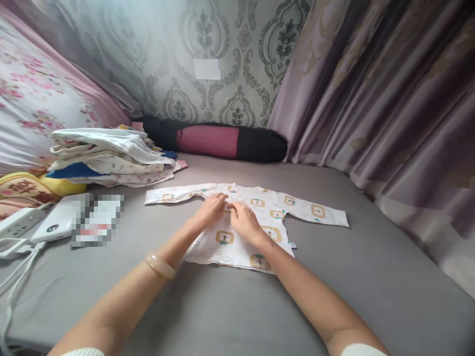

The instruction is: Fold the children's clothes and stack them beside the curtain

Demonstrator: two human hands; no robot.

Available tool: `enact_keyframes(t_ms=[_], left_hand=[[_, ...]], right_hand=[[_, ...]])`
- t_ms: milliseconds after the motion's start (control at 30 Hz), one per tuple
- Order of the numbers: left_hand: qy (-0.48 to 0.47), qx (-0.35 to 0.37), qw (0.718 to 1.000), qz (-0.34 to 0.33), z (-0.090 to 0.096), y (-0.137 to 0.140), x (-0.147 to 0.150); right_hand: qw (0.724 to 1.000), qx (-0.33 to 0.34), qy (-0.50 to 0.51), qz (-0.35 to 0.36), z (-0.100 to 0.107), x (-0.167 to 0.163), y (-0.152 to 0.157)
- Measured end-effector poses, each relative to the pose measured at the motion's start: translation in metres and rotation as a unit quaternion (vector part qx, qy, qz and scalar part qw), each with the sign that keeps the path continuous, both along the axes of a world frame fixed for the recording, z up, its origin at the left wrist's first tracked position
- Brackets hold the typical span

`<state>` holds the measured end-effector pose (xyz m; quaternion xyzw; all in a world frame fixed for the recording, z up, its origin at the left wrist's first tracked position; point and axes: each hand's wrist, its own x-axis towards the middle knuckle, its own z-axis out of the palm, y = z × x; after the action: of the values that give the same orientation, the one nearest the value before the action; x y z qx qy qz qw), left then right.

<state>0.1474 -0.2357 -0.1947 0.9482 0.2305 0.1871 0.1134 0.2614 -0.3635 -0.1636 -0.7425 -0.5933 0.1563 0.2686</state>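
A small white long-sleeved shirt (237, 249) with a yellow lion-like print lies spread flat on the grey sheet. Its sleeves reach out to both sides, and its collar points away from me. My left hand (214, 208), with a pale bangle on the wrist, is closed on the cloth at the upper middle of the front. Close beside it, my right hand (245, 221) has its fingers bent and pinched on the same part of the shirt. The fingertips of both hands nearly meet; the exact bit of cloth between them is hidden.
A pile of folded clothes (111, 155) stands at the back left. Behind lies a black and maroon roll (208, 141) along the wall. At left are a power strip (22, 220), a white power bank (61, 220), cables and a blurred flat item (98, 220). Curtains (371, 99) hang at right.
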Motion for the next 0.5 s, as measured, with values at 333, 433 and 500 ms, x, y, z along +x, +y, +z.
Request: enact_keyframes(t_ms=[333, 433, 500], left_hand=[[0.114, -0.037, 0.987, 0.107, -0.014, -0.003, 0.053], [0.121, -0.031, 0.982, 0.139, -0.012, 0.007, 0.061], [0.104, -0.024, 0.982, 0.158, -0.014, 0.011, 0.066]], right_hand=[[0.960, -0.112, -0.168, -0.196, -0.040, 0.059, 0.018], [0.954, -0.112, -0.164, -0.226, -0.041, 0.073, 0.030], [0.953, -0.107, -0.161, -0.235, -0.041, 0.081, 0.036]])
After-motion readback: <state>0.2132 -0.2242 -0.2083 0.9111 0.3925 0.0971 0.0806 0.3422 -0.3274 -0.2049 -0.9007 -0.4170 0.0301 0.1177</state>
